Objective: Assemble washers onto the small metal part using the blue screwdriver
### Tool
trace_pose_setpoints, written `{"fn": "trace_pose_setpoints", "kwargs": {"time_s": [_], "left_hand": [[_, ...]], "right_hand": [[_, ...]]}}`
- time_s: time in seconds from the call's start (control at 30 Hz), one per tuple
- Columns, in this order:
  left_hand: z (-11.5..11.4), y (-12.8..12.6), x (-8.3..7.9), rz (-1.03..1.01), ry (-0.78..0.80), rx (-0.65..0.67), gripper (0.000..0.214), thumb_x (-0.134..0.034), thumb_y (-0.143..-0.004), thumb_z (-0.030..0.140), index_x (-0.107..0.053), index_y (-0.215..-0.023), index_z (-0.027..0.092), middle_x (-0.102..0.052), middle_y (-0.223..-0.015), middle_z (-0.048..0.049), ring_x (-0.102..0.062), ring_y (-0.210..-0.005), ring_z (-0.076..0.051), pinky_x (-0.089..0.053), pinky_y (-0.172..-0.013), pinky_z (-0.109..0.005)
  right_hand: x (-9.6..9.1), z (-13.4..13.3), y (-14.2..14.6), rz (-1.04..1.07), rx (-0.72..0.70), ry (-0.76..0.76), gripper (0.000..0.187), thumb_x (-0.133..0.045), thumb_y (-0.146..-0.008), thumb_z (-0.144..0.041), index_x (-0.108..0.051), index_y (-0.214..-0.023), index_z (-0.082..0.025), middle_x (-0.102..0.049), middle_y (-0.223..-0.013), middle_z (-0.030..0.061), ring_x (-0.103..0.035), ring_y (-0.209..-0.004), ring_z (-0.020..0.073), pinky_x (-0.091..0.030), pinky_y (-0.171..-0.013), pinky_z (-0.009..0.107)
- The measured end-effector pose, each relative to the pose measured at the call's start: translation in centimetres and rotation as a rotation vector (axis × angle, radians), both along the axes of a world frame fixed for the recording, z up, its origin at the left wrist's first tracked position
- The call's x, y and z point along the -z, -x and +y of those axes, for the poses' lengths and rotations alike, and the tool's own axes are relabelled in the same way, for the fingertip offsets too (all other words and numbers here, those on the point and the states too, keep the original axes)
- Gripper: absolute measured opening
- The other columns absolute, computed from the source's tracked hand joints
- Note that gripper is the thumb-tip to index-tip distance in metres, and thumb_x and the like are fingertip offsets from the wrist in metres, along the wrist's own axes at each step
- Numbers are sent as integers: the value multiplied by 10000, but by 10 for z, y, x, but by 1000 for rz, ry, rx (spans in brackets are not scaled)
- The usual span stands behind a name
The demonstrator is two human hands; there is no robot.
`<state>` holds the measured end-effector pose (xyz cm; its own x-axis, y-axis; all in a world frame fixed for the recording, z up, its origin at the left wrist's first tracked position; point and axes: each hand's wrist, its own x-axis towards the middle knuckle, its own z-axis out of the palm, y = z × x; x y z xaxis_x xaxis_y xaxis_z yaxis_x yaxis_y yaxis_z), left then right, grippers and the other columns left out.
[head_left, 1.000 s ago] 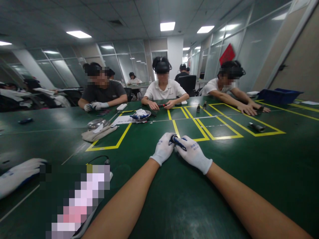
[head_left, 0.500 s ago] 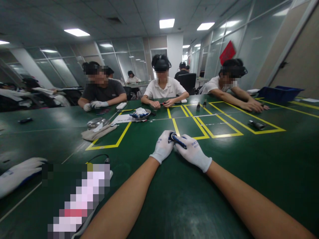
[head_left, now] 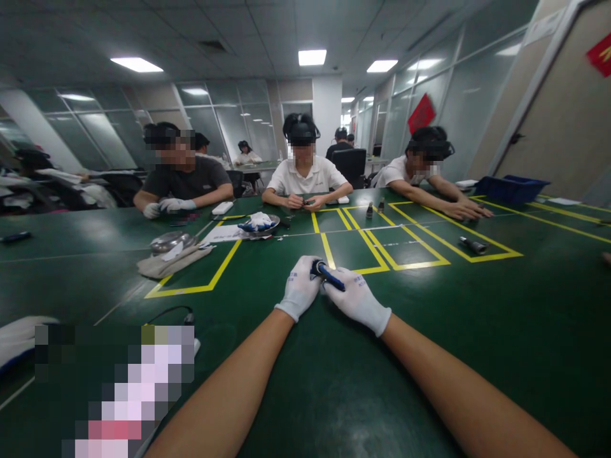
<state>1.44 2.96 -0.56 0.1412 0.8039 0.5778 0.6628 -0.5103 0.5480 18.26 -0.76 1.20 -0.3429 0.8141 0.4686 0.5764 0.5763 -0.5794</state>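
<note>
Both hands wear white gloves with blue palms and meet in front of me, above the green table [head_left: 429, 356]. My left hand [head_left: 300, 287] is closed around the end of a small dark flashlight [head_left: 316, 268], whose round rim shows between the fingers. Thumb and fingers of my right hand [head_left: 357, 298] are closed on its near side. Most of the flashlight is hidden by the gloves, so its full shape cannot be made out.
Yellow tape frames [head_left: 344, 240] mark the table. A black flashlight [head_left: 472, 245] lies right; two small dark pieces [head_left: 370, 210] stand beyond. Left are a metal bowl [head_left: 170, 242], cloth glove [head_left: 174, 262] and plate [head_left: 272, 224]. A blue bin [head_left: 513, 189] stands far right. Three people sit opposite.
The view has turned slightly to the right, so things sit further left in the picture. My hands still hold the flashlight together, with only a small shift of the fingers.
</note>
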Motion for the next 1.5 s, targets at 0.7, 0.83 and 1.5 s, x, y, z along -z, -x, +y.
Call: {"fn": "trace_pose_setpoints", "kwargs": {"time_s": [0.7, 0.83, 1.5], "left_hand": [[1, 0, 2, 102, -46, 74, 295, -587, -852, 124, -618, -1137, 196, -647, -1140, -84, -620, -1094, -236, -516, -1012, -405], [3, 0, 3, 85, -26, 61, 320, -590, -844, 121, -612, -1156, 185, -651, -1154, -90, -622, -1102, -241, -512, -1015, -407], [10, 3, -8, 35, 127, -141, 362, -621, -873, 323, -611, -1202, 172, -677, -1185, -113, -644, -1115, -281, -522, -994, -455]], "right_hand": [[-4, 3, -10, 73, -81, 75, 218, -543, -903, -194, -711, -1042, -201, -713, -918, 26, -648, -822, 178, -480, -755, 274], [-4, 3, -11, 211, -26, 95, 215, -594, -887, -227, -724, -1057, -212, -734, -981, 27, -669, -898, 192, -501, -824, 299], [34, 84, -295, -415, 1251, -15, 597, -613, -863, -456, -530, -1314, -74, -518, -1302, 270, -475, -1192, 356, -379, -946, 440]]}}
